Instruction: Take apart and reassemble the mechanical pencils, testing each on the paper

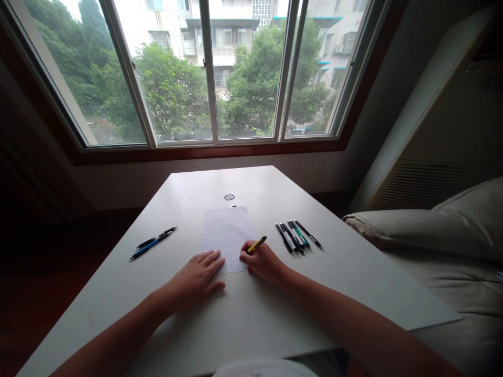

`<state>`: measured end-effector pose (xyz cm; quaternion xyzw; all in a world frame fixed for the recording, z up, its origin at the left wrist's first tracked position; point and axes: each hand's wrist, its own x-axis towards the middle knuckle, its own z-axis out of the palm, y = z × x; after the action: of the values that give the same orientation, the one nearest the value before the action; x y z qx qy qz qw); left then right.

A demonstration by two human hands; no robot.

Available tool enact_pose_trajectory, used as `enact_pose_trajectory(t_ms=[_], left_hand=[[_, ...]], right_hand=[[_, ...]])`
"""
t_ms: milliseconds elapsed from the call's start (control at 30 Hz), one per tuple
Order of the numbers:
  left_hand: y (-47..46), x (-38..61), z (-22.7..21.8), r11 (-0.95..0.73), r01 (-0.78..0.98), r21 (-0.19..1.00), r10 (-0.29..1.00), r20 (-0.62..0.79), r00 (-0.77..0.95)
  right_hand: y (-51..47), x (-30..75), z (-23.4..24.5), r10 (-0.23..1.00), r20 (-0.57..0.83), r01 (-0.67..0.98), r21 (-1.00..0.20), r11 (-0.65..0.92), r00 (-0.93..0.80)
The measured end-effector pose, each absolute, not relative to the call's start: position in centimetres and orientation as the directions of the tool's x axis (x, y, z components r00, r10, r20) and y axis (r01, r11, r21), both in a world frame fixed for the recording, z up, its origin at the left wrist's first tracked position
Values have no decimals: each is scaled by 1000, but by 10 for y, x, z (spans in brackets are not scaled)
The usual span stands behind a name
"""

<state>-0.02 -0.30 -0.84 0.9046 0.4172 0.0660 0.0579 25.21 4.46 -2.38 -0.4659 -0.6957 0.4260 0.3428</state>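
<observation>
A lined sheet of paper lies in the middle of the white table. My left hand rests flat on the table with its fingers stretched out, fingertips on the sheet's lower left corner. My right hand is closed round a yellow and black pen, its tip down at the sheet's lower right edge.
Two pens, one blue, lie on the table's left side. Several pens lie side by side to the right of the sheet. A small dark ring mark sits beyond the paper. A bed with a pillow adjoins the table's right. A window faces me.
</observation>
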Motion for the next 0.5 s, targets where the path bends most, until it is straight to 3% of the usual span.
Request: enact_pose_trajectory(t_ms=[167,500], left_hand=[[-3,0,-8,-643,746,174,763,67,642],[-3,0,-8,-651,736,185,757,82,649]], right_hand=[[45,252,-25,940,57,356,-916,183,-336],[45,254,-21,947,150,384,-887,256,-285]])
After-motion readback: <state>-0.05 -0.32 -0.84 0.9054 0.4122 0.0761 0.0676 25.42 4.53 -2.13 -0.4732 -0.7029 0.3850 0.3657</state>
